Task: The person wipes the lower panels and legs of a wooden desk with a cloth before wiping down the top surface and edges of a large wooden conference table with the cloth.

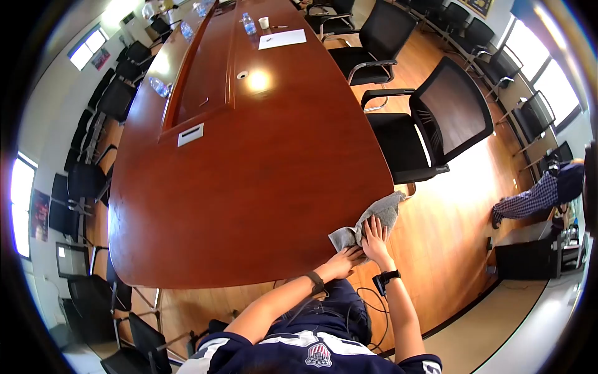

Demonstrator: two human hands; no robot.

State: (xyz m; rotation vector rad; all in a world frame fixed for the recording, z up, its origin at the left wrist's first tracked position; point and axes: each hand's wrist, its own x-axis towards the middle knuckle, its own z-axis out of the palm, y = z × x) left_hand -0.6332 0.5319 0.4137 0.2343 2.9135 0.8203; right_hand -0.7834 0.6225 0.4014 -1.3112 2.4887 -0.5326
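A grey cloth (381, 214) lies bunched over the near right corner of the brown conference table (261, 187), part of it reaching past the edge. My right hand (375, 239) rests on top of the cloth with its fingers stretched out and apart. Close beside it, my left hand (341, 263) is at the cloth's lower end, its fingers bent together around the fabric. The left fingertips are partly hidden. A dark band (316, 283) is on my left wrist and a black watch (386, 280) on my right.
A black mesh chair (451, 112) stands along the table's right side. Farther up the table are a water bottle (249, 23), a paper cup (264, 23) and a white sheet (283, 38). A person in checked trousers (529, 201) is at right. Cables (385, 311) hang near my legs.
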